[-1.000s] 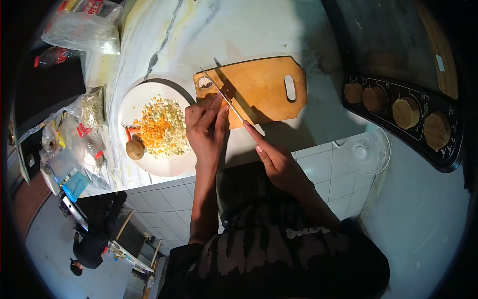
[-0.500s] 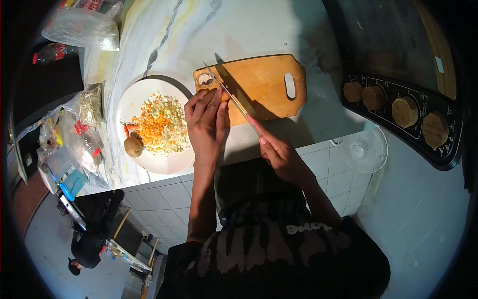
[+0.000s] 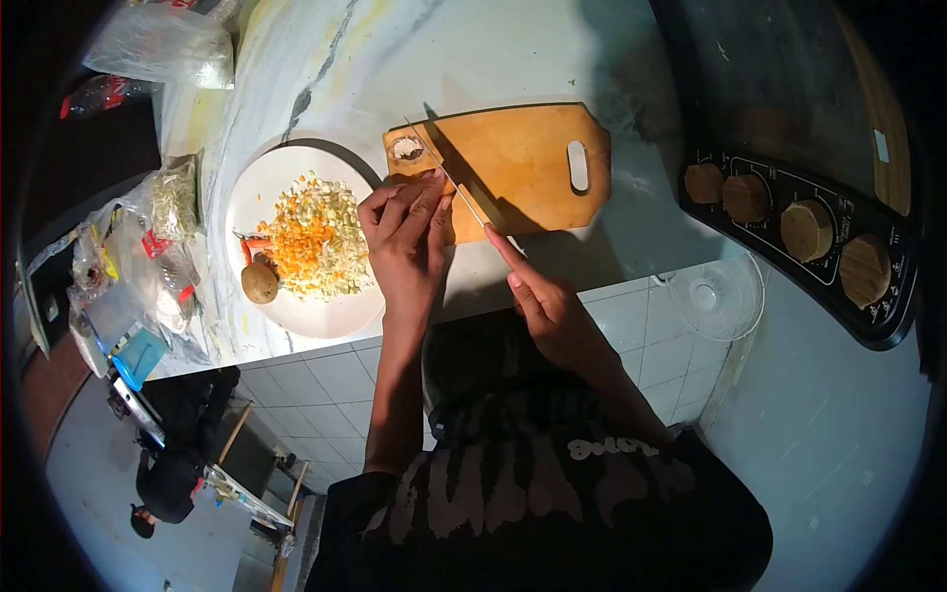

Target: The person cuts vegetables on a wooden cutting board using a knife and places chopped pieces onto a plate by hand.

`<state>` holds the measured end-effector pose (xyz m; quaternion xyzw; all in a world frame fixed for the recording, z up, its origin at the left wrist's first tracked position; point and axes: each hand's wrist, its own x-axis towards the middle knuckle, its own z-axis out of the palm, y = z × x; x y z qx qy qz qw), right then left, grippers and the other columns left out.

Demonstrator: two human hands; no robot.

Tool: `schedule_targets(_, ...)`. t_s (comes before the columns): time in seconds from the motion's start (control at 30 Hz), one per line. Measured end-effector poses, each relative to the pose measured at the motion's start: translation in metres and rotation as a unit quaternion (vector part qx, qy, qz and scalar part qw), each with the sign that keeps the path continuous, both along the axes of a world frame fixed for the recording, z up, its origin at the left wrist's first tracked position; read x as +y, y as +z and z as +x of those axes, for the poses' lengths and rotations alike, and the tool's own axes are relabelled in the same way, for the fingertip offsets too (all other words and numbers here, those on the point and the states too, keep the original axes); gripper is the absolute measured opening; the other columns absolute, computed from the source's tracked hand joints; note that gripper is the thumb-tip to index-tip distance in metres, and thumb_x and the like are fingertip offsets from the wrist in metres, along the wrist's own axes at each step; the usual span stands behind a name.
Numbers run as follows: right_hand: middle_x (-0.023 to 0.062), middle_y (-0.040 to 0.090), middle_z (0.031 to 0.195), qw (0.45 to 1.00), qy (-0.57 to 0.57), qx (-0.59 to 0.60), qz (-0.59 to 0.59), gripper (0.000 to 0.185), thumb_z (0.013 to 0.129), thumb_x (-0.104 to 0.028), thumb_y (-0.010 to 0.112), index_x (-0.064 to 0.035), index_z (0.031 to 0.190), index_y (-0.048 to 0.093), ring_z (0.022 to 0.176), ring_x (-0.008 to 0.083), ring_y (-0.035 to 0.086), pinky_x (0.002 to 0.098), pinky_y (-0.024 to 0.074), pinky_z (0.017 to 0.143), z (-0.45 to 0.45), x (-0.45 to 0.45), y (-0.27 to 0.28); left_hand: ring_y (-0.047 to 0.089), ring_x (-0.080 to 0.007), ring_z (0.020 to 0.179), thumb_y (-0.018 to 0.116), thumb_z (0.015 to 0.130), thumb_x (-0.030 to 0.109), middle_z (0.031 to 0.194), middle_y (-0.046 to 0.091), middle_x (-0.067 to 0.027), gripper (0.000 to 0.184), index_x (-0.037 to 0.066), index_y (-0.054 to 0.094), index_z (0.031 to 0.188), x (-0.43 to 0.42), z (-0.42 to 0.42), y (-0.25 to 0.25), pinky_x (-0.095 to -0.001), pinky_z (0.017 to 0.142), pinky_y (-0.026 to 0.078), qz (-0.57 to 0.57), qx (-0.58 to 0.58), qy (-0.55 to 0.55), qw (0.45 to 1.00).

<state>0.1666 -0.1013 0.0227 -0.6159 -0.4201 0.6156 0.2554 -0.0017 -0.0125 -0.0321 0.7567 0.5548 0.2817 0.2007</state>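
My right hand (image 3: 541, 299) is closed round the handle of a knife (image 3: 457, 185), its index finger stretched along the blade. The blade slants up and left over the left part of the wooden cutting board (image 3: 523, 163). Close to the blade, my left hand (image 3: 406, 225) presses its bent fingers on something small at the board's left end; the fingers mostly hide it. To the left, a white plate (image 3: 335, 319) holds chopped orange and pale green pieces (image 3: 311, 237), a round brown item (image 3: 259, 283) and red chillies (image 3: 247, 253).
Plastic bags (image 3: 163, 44) and packets (image 3: 175, 202) lie along the counter's left side. A black stove panel with wooden knobs (image 3: 806, 230) is at the right. Below the counter edge stands a white fan (image 3: 710, 299). Another person (image 3: 168, 488) is at the lower left.
The left fingers have bunched and shifted slightly left. The knife has moved a little against the board, and the right hand with it. The whole view has shifted slightly.
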Motion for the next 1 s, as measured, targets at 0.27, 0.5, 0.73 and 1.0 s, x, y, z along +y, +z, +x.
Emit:
schedule_targets(0.27,0.0297,0.062,0.116,1.0,0.001,0.01,0.015,0.049,0.106,-0.01,0.036,-0.0107,0.154,0.04,0.095,0.035,0.066,0.0373,0.047,0.094,0.004,0.003,0.0,0.053,-0.0237,0.104,0.076,0.087,0.01,0.113,0.074,-0.0009,0.028,0.013,0.077,0.116,0.0,0.002,0.004,-0.0331,0.098,0.044,-0.018,-0.004,0.006,1.0)
schedule_targets(0.5,0.028,0.059,0.13,0.997,0.021,0.038,-0.064,0.048,0.107,-0.013,0.035,-0.0103,0.155,0.039,0.113,0.0379,0.063,0.0371,0.044,0.102,0.005,0.004,-0.005,0.055,-0.024,0.104,0.074,0.089,0.009,0.112,0.074,-0.0031,0.027,0.012,0.077,0.116,0.002,-0.001,0.005,-0.0341,0.098,0.044,-0.03,-0.022,-0.002,0.999)
schedule_targets(0.73,0.0181,0.06,0.13,0.997,0.0,0.007,0.071,0.049,0.109,-0.021,0.036,-0.0133,0.158,0.035,0.082,0.0234,0.057,0.0317,0.0454,0.092,-0.003,-0.005,-0.029,0.056,-0.0245,0.103,0.072,0.091,0.01,0.11,0.074,-0.0045,0.027,0.01,0.076,0.118,0.003,-0.001,0.004,-0.0341,0.096,0.045,-0.019,-0.032,-0.005,0.999)
schedule_targets(1.0,0.0257,0.064,0.115,0.974,0.041,-0.158,0.16,0.047,0.102,-0.005,0.047,-0.0078,0.149,0.048,0.084,0.0366,0.066,0.0377,0.0519,0.079,0.013,-0.018,-0.034,0.055,-0.0264,0.093,0.068,0.094,0.013,0.092,0.066,-0.0082,0.022,0.006,0.075,0.113,-0.001,-0.001,0.016,-0.0362,0.084,0.048,-0.061,-0.09,0.048,0.993)
